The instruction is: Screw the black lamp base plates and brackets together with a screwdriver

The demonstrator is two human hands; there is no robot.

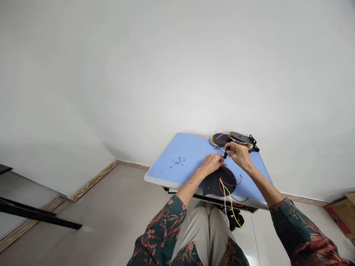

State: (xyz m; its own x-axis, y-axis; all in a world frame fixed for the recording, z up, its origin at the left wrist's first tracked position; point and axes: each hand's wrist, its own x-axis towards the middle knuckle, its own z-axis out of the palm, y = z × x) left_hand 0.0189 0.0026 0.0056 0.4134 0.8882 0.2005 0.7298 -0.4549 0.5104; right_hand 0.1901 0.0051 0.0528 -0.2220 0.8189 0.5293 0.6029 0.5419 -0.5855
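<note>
In the head view, the work in hand is at the far middle of a blue tabletop [191,149], where both hands meet over a small black piece [225,153]. The right hand [240,155] comes in from the right, its fingers [232,147] closed in a pinch on the piece. The left hand [211,163] lies just beside it, fingers pointing toward the piece and close together. Whether they also clamp it cannot be told at this size.

The piece sits between the two hands, above a black disc [220,181], and its exact form is too small to make out. The disc lies flat near the table's near edge, just below the left hand. Red, yellow and white wires [230,207] run from it and hang over the edge, so the loose leads appear to call for care around the hands.

Beyond the hands, a second dark disc [220,139] with a gold-colored rim lies at the far edge, partly under a black bracket [241,137], with thin wires rising from it. A small cluster of metal nuts [178,161] lies on the left of the tabletop, well apart from the hands. Patterned green sleeves [163,229] cover both forearms, and beige trousers [205,225] show below the table.
</note>
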